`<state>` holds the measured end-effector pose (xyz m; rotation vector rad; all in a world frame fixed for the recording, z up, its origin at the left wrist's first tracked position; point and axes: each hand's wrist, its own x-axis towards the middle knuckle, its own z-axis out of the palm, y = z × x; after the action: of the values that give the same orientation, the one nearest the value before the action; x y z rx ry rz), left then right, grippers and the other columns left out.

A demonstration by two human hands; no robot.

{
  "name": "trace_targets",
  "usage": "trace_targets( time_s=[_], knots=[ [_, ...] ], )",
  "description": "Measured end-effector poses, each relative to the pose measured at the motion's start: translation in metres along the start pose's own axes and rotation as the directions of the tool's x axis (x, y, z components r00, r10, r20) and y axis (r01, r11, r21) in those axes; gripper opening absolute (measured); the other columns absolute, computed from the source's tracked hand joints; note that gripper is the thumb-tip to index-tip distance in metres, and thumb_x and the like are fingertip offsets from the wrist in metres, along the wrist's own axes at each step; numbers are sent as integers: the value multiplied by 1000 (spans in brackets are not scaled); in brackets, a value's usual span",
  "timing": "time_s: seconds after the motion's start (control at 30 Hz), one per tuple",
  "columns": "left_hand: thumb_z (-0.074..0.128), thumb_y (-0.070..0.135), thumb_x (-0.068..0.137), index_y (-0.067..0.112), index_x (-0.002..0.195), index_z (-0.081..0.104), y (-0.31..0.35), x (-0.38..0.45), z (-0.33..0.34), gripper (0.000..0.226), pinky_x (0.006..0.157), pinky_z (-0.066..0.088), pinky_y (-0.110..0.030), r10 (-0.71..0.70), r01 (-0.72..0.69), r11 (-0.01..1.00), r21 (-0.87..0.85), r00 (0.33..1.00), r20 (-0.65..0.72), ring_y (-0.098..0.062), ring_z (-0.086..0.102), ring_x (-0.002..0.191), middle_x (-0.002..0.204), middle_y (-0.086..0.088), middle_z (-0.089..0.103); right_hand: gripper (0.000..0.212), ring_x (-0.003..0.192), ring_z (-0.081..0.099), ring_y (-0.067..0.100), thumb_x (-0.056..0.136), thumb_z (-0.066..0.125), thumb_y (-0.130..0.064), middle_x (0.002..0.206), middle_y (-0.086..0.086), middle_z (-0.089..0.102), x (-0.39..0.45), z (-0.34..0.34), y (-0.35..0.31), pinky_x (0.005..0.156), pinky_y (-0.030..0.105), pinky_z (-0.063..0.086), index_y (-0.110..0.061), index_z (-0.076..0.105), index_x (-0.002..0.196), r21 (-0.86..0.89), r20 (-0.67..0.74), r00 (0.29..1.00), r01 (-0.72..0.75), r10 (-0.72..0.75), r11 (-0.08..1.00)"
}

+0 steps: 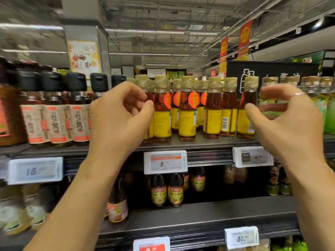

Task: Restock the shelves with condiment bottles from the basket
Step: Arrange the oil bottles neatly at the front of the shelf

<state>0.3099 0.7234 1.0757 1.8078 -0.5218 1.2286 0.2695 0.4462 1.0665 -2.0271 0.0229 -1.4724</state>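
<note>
Several small amber oil bottles [187,113] with yellow labels and tan foil caps stand in rows on the top shelf [199,144]. My left hand [117,118] is raised at the left end of that group, fingers curled and apart, thumb tip near the leftmost bottle, holding nothing. At the right end my right hand [282,122] is raised too, fingers spread, a ring on one finger, with its thumb close to the rightmost yellow-label bottle [247,109]. Neither hand grips a bottle. The basket is out of view.
Dark bottles with black caps [59,109] fill the top shelf to the left; green-label bottles [324,105] stand to the right. Price tags [165,162] hang on the shelf edge. Below, another shelf [199,211] holds several dark sauce bottles [167,191].
</note>
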Motion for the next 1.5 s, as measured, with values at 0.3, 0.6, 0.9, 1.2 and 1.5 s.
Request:
trace_targets(
  time_s=[0.3,0.6,0.9,1.2,1.5],
  knots=[
    [71,42,85,34,103,67,9,69,-51,20,60,37,-11,41,-128,932,339,967,251,8,59,73,81,19,63,32,90,66,2,91,61,-54,101,-14,71,57,36,-138,78,28,54,-34,68,114,51,485,746,498,-457,866],
    [57,83,74,42,118,68,28,147,-35,61,86,48,-39,-114,-530,659,534,631,768,-14,59,99,111,16,66,34,88,57,17,101,49,-48,102,-11,63,108,82,-157,81,30,40,-33,65,128,-58,839,369,791,-399,609],
    [66,66,82,41,109,69,14,164,-22,37,86,43,-37,-136,-514,721,464,553,822,-10,60,93,87,27,58,37,95,64,7,95,69,-35,97,-25,59,126,91,-137,82,31,50,-40,61,131,0,888,333,692,-319,722],
    [73,38,90,50,110,65,1,168,-27,24,100,45,-42,-145,-457,799,392,485,862,-10,62,108,97,30,60,44,78,54,1,95,62,-52,82,-26,51,125,104,-132,75,26,38,-30,62,133,-40,837,399,726,-373,687],
    [75,16,86,50,105,69,-6,169,-30,39,85,43,-32,-147,-361,868,340,466,872,3,64,98,103,24,71,45,70,48,-4,96,56,-55,75,-19,54,125,106,-122,62,25,36,-24,62,129,-53,832,423,705,-359,708]
  ],
)
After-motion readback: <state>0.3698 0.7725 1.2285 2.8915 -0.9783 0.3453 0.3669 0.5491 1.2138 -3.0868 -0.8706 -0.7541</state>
